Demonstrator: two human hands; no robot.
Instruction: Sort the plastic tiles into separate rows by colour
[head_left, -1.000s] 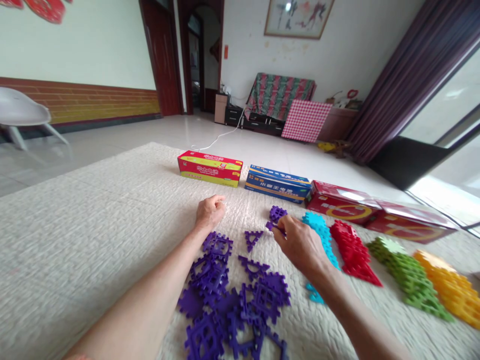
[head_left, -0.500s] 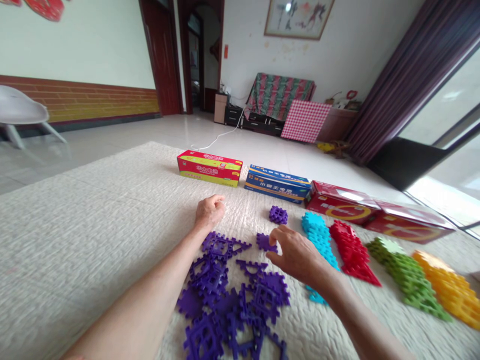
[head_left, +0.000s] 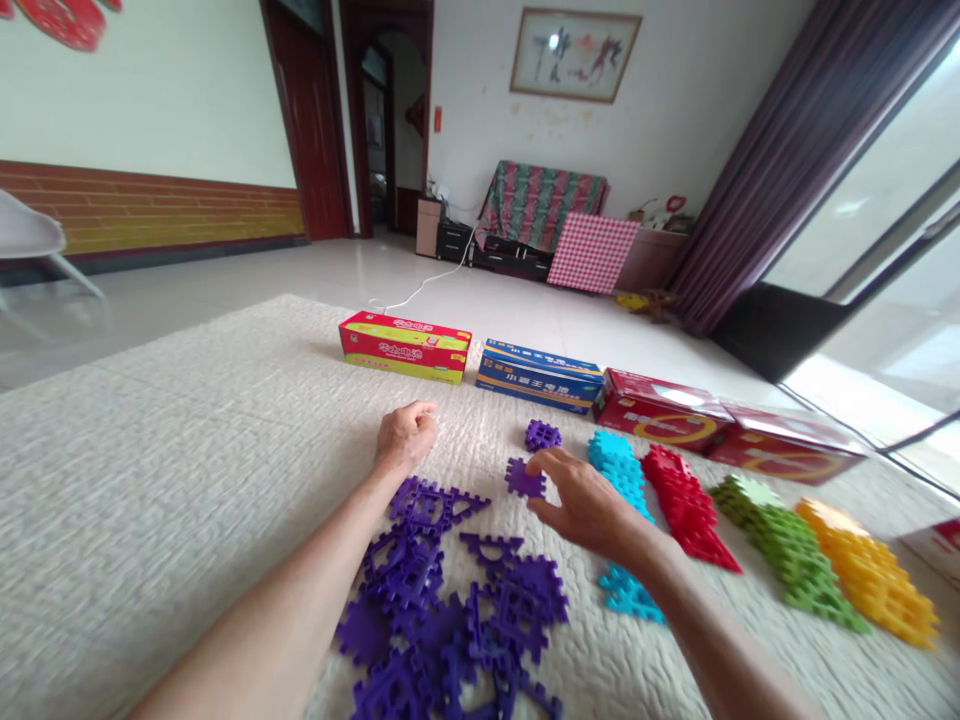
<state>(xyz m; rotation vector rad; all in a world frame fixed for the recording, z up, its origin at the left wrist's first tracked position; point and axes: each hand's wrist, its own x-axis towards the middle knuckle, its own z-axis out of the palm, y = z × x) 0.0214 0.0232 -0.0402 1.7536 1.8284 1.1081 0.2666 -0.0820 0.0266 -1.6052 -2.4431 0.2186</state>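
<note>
My right hand [head_left: 581, 500] is over the mat, thumb and index finger apart. Its index fingertip is at the right edge of a flat purple square building piece [head_left: 522, 478], apparently touching it. Just beyond lies a small stack of purple pieces [head_left: 542, 435]. My left hand [head_left: 407, 437] rests closed near the mat with its fingers curled; nothing shows in it. Between my forearms spreads a loose pile of purple interlocking pieces [head_left: 450, 625], squares, frames and triangles with toothed edges. My right hand and forearm partly cover the row of light-blue pieces [head_left: 616, 465].
Rows of red [head_left: 682, 505], green [head_left: 791, 550] and yellow pieces [head_left: 870, 570] lie to the right. Along the far side stand a red-and-yellow box [head_left: 405, 347], a blue box [head_left: 540, 377] and two dark red boxes [head_left: 660, 410]. All rest on a cream mat [head_left: 187, 450].
The whole view has shifted a little. The flat purple square now lies slightly closer to the small purple stack, with my right hand beside it. My left hand stays closed in about the same place.
</note>
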